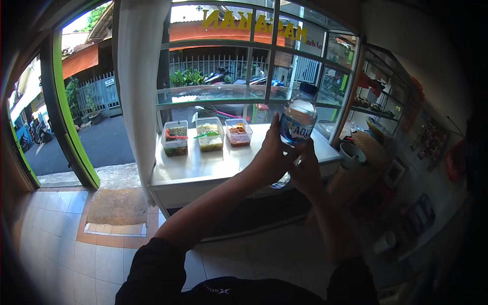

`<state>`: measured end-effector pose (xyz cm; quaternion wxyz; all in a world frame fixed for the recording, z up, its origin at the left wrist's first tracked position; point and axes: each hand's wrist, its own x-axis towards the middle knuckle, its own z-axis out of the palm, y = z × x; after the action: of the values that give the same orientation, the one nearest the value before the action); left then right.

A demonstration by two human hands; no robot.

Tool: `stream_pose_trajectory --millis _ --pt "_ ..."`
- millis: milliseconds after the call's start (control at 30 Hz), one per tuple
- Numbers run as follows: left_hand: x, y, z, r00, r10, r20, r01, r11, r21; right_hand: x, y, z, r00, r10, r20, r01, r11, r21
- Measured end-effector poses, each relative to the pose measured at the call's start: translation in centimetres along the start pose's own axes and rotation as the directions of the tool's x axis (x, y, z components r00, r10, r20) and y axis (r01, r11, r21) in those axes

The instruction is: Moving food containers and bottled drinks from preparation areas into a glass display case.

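I hold a clear plastic Aqua water bottle (pixel 301 112) up in front of me, nearly upright, with its dark cap at the top. My left hand (pixel 272 156) grips the bottle's left side, fingers pointing up along the label. Around its lower right side is my right hand (pixel 307 167). Both hands cover much of the lower half, and the bottle's base shows below them. Behind the bottle is a white counter (pixel 206 167). On it stand three clear plastic food containers: one with a red spoon (pixel 175 141), one with a green spoon (pixel 209 135), and a smaller one with orange-red food (pixel 239 133).
A glass display case front (pixel 213 95) rises behind the counter. At right are a bowl (pixel 352 154) and shelves with food (pixel 371 105). A white curtain (pixel 135 95) hangs beside the open doorway at left, with a doormat (pixel 116 206) on the tiled floor.
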<state>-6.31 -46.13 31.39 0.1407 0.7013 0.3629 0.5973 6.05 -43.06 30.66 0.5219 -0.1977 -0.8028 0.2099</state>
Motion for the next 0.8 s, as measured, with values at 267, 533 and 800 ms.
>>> stream_pose_trajectory --millis 267,533,800 --pt "17.0 -4.3 -12.0 0.996 0.048 0.068 -0.069 0.936 0.346 23.7 6.2 3.2 0.983 -0.181 0.028 0.174 0.970 0.169" --pt "32.9 -7.0 -18.0 0.960 0.249 -0.129 -0.158 0.860 0.486 43.8 8.8 4.9 0.821 -0.541 -0.182 0.552 0.833 0.017" --pt "40.5 -10.6 -20.2 0.901 -0.195 -0.387 0.320 0.902 0.291 52.5 13.2 6.9 0.914 -0.372 0.160 0.328 0.911 0.249"
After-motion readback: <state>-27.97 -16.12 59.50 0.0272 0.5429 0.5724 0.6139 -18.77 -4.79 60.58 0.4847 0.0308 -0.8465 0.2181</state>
